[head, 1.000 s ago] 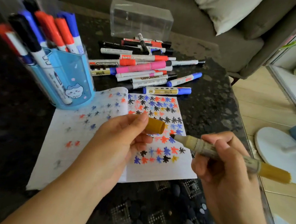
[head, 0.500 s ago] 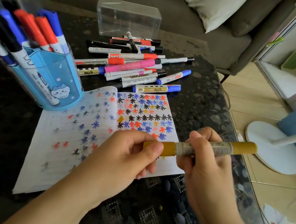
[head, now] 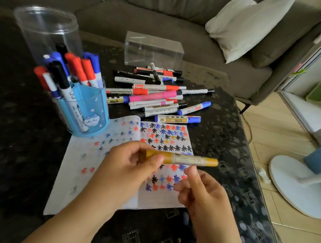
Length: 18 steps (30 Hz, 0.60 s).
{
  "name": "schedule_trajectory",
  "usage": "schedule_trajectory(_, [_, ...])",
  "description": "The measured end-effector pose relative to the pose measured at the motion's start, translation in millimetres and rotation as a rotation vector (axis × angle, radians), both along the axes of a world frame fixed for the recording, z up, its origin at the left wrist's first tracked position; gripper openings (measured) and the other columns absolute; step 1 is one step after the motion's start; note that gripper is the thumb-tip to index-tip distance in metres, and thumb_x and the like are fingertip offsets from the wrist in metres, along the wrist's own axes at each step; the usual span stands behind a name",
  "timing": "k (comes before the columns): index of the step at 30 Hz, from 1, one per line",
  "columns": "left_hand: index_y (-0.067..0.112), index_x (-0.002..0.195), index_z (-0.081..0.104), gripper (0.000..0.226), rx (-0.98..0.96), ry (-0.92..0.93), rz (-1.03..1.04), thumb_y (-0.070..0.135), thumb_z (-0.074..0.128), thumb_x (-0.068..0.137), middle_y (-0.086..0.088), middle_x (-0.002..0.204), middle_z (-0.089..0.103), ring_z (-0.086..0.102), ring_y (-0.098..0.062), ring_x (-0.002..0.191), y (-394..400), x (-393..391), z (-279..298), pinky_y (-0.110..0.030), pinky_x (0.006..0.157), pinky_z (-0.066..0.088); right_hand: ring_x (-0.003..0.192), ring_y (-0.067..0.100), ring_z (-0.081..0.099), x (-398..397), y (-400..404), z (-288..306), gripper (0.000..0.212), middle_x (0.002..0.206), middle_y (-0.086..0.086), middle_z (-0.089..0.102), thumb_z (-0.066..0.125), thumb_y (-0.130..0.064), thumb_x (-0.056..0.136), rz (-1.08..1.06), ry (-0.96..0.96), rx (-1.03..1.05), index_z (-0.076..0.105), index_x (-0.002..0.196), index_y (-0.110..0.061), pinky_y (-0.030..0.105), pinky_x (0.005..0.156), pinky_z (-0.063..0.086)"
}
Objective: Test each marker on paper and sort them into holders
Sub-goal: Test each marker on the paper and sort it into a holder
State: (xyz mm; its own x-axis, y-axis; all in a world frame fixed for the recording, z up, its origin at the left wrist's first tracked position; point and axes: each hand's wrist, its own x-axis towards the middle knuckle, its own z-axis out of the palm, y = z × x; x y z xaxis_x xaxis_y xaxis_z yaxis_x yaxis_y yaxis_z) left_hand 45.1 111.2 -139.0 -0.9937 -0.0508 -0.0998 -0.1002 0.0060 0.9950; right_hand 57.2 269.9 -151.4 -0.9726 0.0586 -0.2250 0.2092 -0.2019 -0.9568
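The left hand (head: 131,168) pinched the capped yellow marker (head: 183,159) by its cap end, level above the paper (head: 96,164) of coloured stars. The right hand (head: 200,192) hung just below it, fingers loose, holding nothing. Beyond lay loose markers (head: 154,94) on the dark surface (head: 221,129), beside the blue holder (head: 88,108).

Grey sofa (head: 163,17) with pale cushion (head: 246,25); tiled floor (head: 268,140), seemingly daylit.

1. Paper (head: 99,166) lies near-centre on table (head: 229,130).
2. Holder (head: 88,108) with upright markers (head: 77,72) stands on paper's far-left corner.
3. Loose marker pile (head: 153,96) lies beyond paper.
4. Box (head: 153,50) sits behind pile.
5. Sofa (head: 163,17) lies farthest.
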Motion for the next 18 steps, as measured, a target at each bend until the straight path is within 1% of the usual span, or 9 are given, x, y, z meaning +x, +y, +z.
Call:
schedule_trajectory(1, [0.025,0.077,0.070,0.024,-0.047,0.015,0.030,0.043,0.071,0.061,0.003,0.070,0.069,0.062,-0.007,0.065,-6.7,-0.5,4.3,-0.025,0.065,0.046,0.049,0.015,0.048,0.8,2.7,0.0,0.032,0.056,0.005,0.062,0.072,-0.043,0.066,-0.042,0.077,0.255,0.064,0.073,-0.013,0.018,0.048,0.039])
schedule_trajectory(3, [0.025,0.076,0.070,0.010,-0.141,0.042,0.061,0.033,0.071,0.072,0.006,0.073,0.070,0.063,-0.004,0.068,-19.4,-0.5,13.5,-0.023,0.064,0.045,0.051,0.006,0.047,-2.5,1.9,9.4,0.010,0.064,-0.005,0.060,0.073,-0.028,0.074,-0.060,0.365,0.710,0.064,0.077,-0.028,0.012,0.049,0.038])
schedule_trajectory(4, [0.025,0.075,0.069,0.005,-0.176,0.052,0.075,0.030,0.070,0.075,0.008,0.073,0.070,0.063,-0.003,0.067,-24.8,0.2,16.6,-0.022,0.063,0.045,0.057,0.004,0.049,-6.0,-2.3,14.8,0.018,0.072,-0.012,0.058,0.073,-0.025,0.075,0.004,0.521,0.868,0.063,0.086,-0.035,0.009,0.053,0.038])
schedule_trajectory(6, [0.026,0.074,0.068,0.003,-0.234,0.072,0.100,0.028,0.070,0.076,0.009,0.071,0.070,0.062,-0.002,0.065,-35.9,3.7,20.2,-0.020,0.061,0.045,0.071,-0.009,0.050,-15.4,-19.4,24.5,0.035,0.093,-0.024,0.055,0.074,-0.029,0.076,0.209,0.696,1.027,0.062,0.107,-0.037,0.000,0.063,0.037])
schedule_trajectory(8, [0.026,0.075,0.068,0.003,-0.268,0.085,0.115,0.026,0.070,0.077,0.009,0.070,0.069,0.062,-0.003,0.064,-46.3,10.0,22.7,-0.019,0.062,0.046,0.073,-0.015,0.045,-24.2,-43.6,31.9,0.040,0.101,-0.020,0.057,0.072,-0.033,0.079,0.387,0.754,1.076,0.062,0.118,-0.033,-0.002,0.068,0.035])
schedule_trajectory(11, [0.025,0.079,0.068,0.003,-0.279,0.115,0.171,0.023,0.070,0.078,0.010,0.074,0.070,0.064,-0.001,0.068,-66.3,22.6,27.6,-0.017,0.065,0.049,0.066,-0.007,0.045,-31.7,-77.7,37.5,0.029,0.090,-0.015,0.060,0.058,-0.037,0.083,0.504,0.803,1.064,0.064,0.110,-0.029,0.003,0.061,0.035])
schedule_trajectory(14, [0.030,0.095,0.063,0.018,-0.362,0.185,0.301,0.032,0.068,0.077,0.016,0.090,0.066,0.060,0.003,0.084,-94.0,29.0,31.6,-0.013,0.071,0.048,0.073,-0.002,0.053,-35.1,-95.6,62.6,0.007,0.078,-0.019,0.055,0.060,-0.029,0.090,0.425,0.805,0.983,0.059,0.097,-0.029,0.007,0.064,0.040])
schedule_trajectory(16, [0.034,0.102,0.056,0.024,-0.559,0.248,0.376,0.033,0.064,0.080,0.026,0.102,0.053,0.052,0.009,0.091,-109.8,28.5,35.9,-0.004,0.073,0.041,0.074,-0.002,0.055,-40.9,-101.1,91.0,0.011,0.073,-0.017,0.057,0.059,-0.027,0.089,0.292,0.782,0.837,0.052,0.083,-0.033,0.009,0.061,0.042])
schedule_trajectory(18, [0.033,0.115,0.052,0.033,-0.696,0.262,0.407,0.029,0.063,0.084,0.028,0.107,0.043,0.047,0.012,0.094,-119.2,24.9,40.2,0.003,0.072,0.035,0.071,0.002,0.057,-51.0,-109.2,114.7,0.012,0.075,-0.012,0.061,0.056,-0.027,0.091,0.202,0.781,0.722,0.051,0.081,-0.032,0.011,0.058,0.043])
